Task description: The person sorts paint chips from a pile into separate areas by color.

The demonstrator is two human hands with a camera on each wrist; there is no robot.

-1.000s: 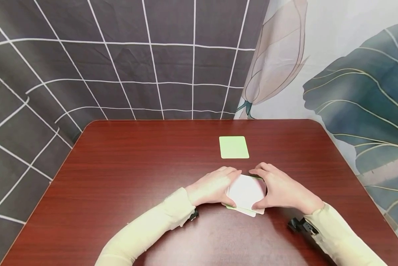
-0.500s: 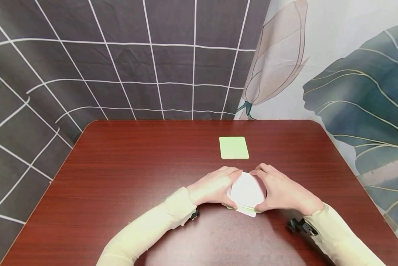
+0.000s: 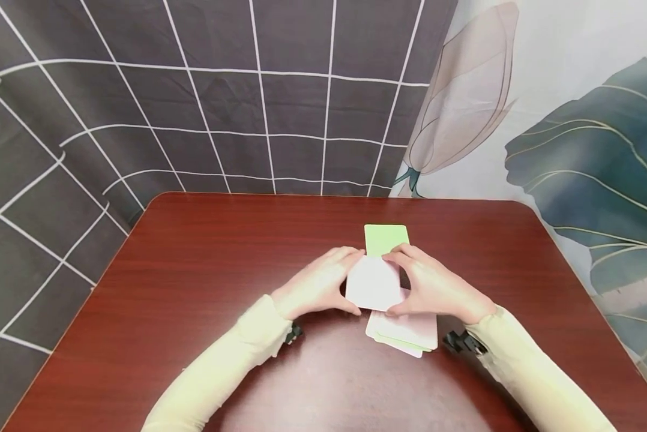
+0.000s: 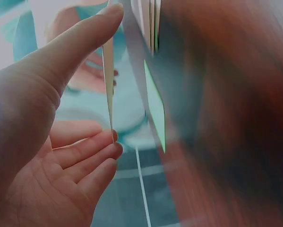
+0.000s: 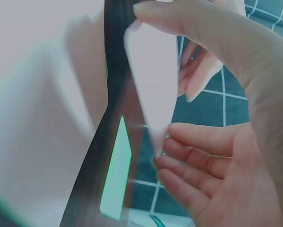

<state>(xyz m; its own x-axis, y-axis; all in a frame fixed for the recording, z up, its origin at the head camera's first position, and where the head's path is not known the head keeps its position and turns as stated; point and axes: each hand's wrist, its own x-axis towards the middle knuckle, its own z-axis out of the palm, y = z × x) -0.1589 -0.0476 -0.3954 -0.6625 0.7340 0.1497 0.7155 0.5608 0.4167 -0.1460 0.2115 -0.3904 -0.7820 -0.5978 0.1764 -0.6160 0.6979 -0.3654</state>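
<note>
Between both hands, raised over the table, is a square white card (image 3: 373, 285). My left hand (image 3: 320, 285) pinches it by its corners, thumb on the near side and fingertips on the far side. The right hand (image 3: 439, 285) grips the opposite side in the same way. The left wrist view catches the card (image 4: 109, 85) nearly edge-on, while the right wrist view shows its pale face (image 5: 155, 71). Partly beneath the right hand lies a loose pile of cards (image 3: 410, 329), white on top with a green edge showing.
A light green square card (image 3: 385, 237) lies farther back on the reddish-brown table (image 3: 237, 240), partly covered by the right fingers in the head view. Behind the table hang a dark grid-patterned curtain (image 3: 296, 102) and a leaf-patterned one (image 3: 572, 156).
Both hands have lifted a white card off the pile and carried it left and away from the body. The pile stays behind; the head view has shifted slightly.
</note>
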